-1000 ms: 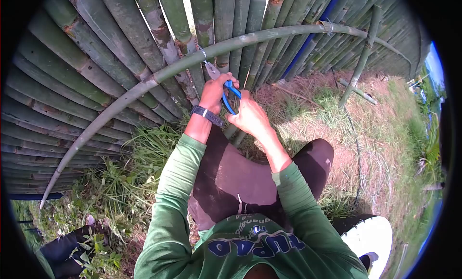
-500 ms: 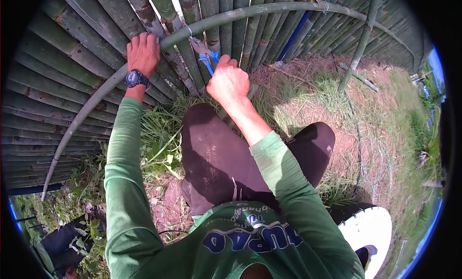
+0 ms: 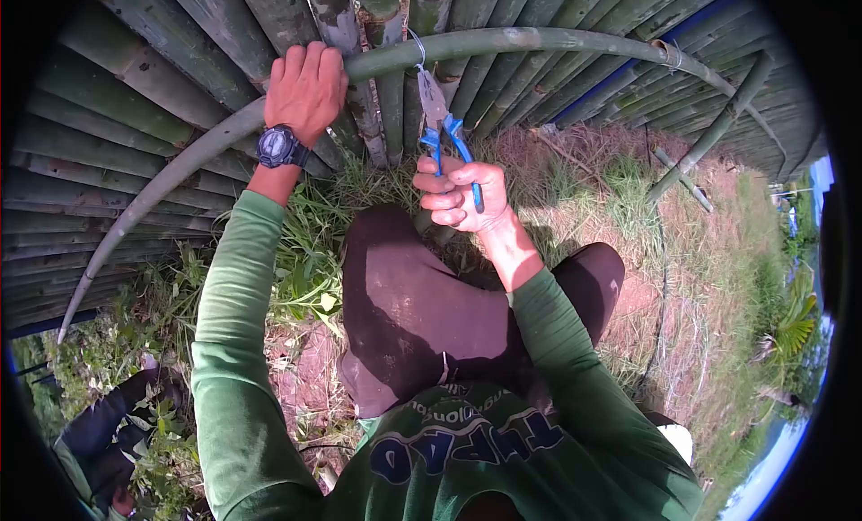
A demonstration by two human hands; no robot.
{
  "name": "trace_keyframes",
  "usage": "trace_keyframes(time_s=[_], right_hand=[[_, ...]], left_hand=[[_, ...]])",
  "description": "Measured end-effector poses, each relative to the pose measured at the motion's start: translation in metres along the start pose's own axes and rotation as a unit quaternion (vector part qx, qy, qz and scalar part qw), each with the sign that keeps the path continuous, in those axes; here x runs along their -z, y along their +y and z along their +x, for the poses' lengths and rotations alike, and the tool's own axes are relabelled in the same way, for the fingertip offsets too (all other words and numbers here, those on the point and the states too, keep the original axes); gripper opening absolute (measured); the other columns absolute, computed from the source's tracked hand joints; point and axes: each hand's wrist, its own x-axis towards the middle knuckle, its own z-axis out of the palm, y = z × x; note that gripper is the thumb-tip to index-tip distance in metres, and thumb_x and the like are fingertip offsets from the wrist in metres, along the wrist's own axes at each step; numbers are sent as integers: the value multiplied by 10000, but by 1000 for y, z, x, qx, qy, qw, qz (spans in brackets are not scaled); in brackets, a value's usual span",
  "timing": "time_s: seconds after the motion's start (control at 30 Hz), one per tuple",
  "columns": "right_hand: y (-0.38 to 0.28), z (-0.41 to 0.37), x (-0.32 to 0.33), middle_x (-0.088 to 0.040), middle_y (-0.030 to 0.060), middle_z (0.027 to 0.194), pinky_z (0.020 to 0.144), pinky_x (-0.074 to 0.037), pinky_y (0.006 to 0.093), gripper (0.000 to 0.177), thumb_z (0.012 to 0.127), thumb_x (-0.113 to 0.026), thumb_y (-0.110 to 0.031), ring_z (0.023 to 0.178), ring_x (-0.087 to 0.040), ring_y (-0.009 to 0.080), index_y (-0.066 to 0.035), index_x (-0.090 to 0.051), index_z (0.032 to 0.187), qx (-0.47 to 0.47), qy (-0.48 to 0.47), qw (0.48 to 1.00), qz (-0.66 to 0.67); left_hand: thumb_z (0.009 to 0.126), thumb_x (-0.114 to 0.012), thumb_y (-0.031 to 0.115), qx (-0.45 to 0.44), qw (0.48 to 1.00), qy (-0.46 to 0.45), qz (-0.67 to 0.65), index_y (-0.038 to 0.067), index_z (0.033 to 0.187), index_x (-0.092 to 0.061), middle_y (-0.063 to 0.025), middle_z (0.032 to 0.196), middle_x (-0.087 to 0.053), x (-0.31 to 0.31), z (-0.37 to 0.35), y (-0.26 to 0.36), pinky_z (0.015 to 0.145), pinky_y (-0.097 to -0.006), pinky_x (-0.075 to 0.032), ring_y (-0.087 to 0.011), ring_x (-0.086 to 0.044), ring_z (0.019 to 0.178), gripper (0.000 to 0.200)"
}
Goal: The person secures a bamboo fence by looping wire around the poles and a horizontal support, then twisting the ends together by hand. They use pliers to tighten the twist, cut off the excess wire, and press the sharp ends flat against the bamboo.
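My left hand point(image 3: 305, 92), with a watch on the wrist, is wrapped over the long horizontal bamboo pole point(image 3: 539, 39) that crosses the upright bamboo poles point(image 3: 390, 94). My right hand point(image 3: 462, 195) holds blue-handled pliers point(image 3: 443, 126), palm turned up and handles spread apart. The pliers' jaws point up to a thin wire point(image 3: 417, 47) looped around the horizontal pole, just right of my left hand. Whether the jaws grip the wire end is too small to tell.
A slanted bamboo post point(image 3: 718, 130) crosses the pole at the right. Grass point(image 3: 310, 242) lies below the wall. Another person's dark-clothed body point(image 3: 112, 440) is at the lower left. A white object point(image 3: 680, 442) sits at the lower right.
My right hand has turned palm up, and the pliers' handles now show spread apart. The view has shifted; my left hand still rests on the pole.
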Motion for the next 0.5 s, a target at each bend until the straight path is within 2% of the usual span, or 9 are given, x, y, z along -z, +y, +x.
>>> trace_keyframes(time_s=[0.07,0.17,0.23,0.3,0.33,0.37,0.43,0.47,0.5], right_hand=[[22,19,23,-381,-12,833,518,-355,257,359,841,-679,-171,648,-384,107,-75,-441,1092,19,-112,988,100],[13,13,26,-387,-16,825,508,-333,252,368,871,-683,-222,632,-362,96,-67,-463,1122,12,-110,992,63],[4,5,12,-397,-13,806,498,-352,251,352,898,-664,-243,609,-375,97,-45,-485,1129,23,-109,993,36],[0,-3,-1,-410,-10,787,488,-374,252,339,928,-631,-258,586,-399,100,-24,-512,1142,-1,-80,996,26],[-1,-5,-5,-439,-1,790,478,-386,251,349,955,-600,-288,588,-439,107,-10,-530,1152,-6,-69,997,17],[1,-8,-8,-439,-1,790,478,-386,251,349,955,-600,-288,588,-439,107,-10,-530,1152,-1,-68,998,16],[0,-10,-17,-443,2,793,493,-393,264,333,969,-584,-296,587,-432,104,-15,-529,1138,12,-30,999,-42],[-2,-12,-25,-563,55,838,562,-517,329,356,995,-567,-323,632,-568,160,-1,-554,1145,28,-10,995,-93],[-5,-13,-32,-563,55,838,562,-517,329,356,995,-567,-323,632,-568,160,-1,-554,1145,25,-10,994,-101]], left_hand=[[875,-663,178,3,1000,-13,-14,104,1085,-612,-59,1058,-607,0,0,3,805,-408,-444,-277,-561,960,228],[906,-664,155,-12,999,27,-41,95,1114,-616,-65,1088,-628,4,1,6,830,-418,-455,-285,-576,988,221],[896,-697,142,21,985,98,-139,68,1100,-606,-97,1086,-624,3,-10,30,853,-443,-458,-311,-578,999,235],[896,-739,202,109,942,59,-311,39,1091,-603,-130,1009,-625,11,-32,87,850,-452,-469,-321,-581,959,289],[940,-724,242,252,846,-9,-469,14,1123,-597,-127,972,-636,13,-35,120,860,-438,-493,-297,-609,991,319],[1017,-637,364,392,663,-84,-633,2,1161,-591,-118,981,-661,3,-32,138,872,-409,-521,-267,-634,1012,392],[1054,-531,487,397,185,-213,-873,1,1187,-590,-99,1019,-674,15,-7,136,867,-381,-542,-241,-650,997,507],[1054,-531,487,393,183,-208,-877,1,1187,-590,-99,1019,-674,8,-5,140,867,-381,-542,-241,-650,997,507],[1058,-498,518,371,182,-187,-891,4,1187,-592,-99,1005,-679,-4,-5,145,853,-368,-546,-226,-649,943,538]])
